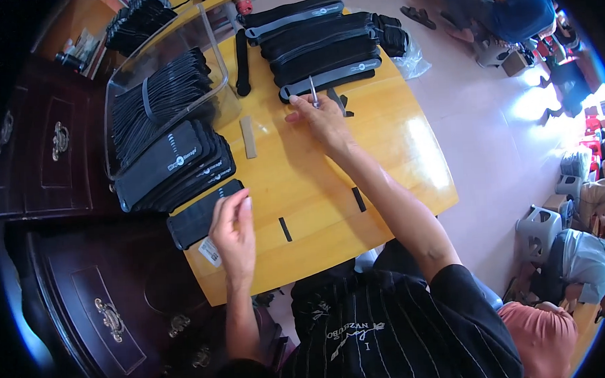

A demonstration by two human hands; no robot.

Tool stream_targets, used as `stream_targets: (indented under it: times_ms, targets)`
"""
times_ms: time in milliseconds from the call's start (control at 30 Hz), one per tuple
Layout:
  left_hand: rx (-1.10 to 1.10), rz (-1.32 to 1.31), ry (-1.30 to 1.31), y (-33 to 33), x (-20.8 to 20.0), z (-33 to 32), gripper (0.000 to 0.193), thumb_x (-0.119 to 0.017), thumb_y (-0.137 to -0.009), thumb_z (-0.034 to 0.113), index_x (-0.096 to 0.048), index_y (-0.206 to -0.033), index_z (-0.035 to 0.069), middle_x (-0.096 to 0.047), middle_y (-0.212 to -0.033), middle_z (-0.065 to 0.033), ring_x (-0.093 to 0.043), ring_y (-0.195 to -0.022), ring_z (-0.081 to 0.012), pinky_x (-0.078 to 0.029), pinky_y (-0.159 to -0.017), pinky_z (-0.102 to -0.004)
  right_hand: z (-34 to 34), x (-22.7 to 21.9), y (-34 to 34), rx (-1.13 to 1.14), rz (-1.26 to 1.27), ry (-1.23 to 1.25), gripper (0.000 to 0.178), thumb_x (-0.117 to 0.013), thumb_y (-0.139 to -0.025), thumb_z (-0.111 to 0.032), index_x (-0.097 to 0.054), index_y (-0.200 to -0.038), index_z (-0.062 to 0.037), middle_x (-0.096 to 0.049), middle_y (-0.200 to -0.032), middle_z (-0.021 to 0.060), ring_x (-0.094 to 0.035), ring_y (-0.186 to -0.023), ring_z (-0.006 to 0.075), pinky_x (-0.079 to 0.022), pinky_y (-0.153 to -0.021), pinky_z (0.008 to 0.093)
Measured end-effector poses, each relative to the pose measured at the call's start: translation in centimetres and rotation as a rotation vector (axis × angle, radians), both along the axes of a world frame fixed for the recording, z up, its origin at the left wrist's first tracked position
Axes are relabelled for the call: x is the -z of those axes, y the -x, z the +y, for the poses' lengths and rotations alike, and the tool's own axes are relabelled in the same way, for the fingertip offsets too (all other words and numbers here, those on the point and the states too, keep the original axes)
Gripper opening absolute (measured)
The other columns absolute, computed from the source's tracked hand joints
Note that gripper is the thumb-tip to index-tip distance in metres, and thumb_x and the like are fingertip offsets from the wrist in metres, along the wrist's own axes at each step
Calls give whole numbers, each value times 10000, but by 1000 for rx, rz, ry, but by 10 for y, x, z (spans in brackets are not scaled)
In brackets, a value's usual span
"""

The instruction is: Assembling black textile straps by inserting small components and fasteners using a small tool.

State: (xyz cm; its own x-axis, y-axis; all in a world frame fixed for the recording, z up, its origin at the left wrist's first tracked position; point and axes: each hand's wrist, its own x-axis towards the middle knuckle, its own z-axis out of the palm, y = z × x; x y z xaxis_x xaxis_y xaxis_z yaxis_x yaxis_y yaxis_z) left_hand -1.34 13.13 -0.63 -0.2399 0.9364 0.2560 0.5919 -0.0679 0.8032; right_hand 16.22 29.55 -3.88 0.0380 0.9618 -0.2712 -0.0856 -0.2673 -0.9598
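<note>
My right hand [323, 124] is closed on a slim silver metal tool [313, 90] whose pointed end sticks up past the fingers. It is at the near edge of a row of bundled black straps [320, 43], beside a grey strap [335, 77] with a round end. Over the table's left part, my left hand [233, 226] has its thumb and fingers curled together. Whatever they may hold is too small to make out. Beside that hand lies a flat black strap pack [196, 217], and past it are stacked dark packs with white print [173, 164].
A clear plastic bin [220, 88] holds black straps bound by a grey band. On the yellow wooden table [308, 172] lie short black strips [285, 229] and a tan strip [248, 137]. Dark drawers [57, 142] stand at left; people and stools [539, 229] are at right.
</note>
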Motion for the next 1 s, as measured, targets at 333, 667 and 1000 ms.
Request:
stream_targets:
  times_ms: [333, 667, 1000]
  targets:
    - [202, -395, 159, -27, 14, 111, 356, -495, -973, 288, -579, -1178, 9, -604, -1103, -78, -578, -892, -124, -474, -717, -244, 21, 16, 41, 367, 429, 47, 313, -744, -795, -209, -488, -890, -56, -633, -696, 86, -373, -404, 62, -278, -363, 233]
    - [202, -658, 242, -49, 28, 149, 431, -457, -981, 364, -512, -1236, 20, -604, -1062, -117, -617, -958, -189, -511, -831, -298, 3, -5, 30, 351, 576, 142, 245, -689, -845, -161, -460, -902, -93, -565, -686, 26, -333, -424, 53, -270, -369, 219]
    - [102, -639, 188, -68, 32, 170, 347, -639, -895, 290, -512, -1008, -12, -602, -917, -106, -612, -798, -148, -526, -718, -254, -3, 0, 14, 218, 744, 199, 198, -659, -877, -147, -464, -848, -143, -516, -650, -12, -300, -433, 46, -219, -398, 214]
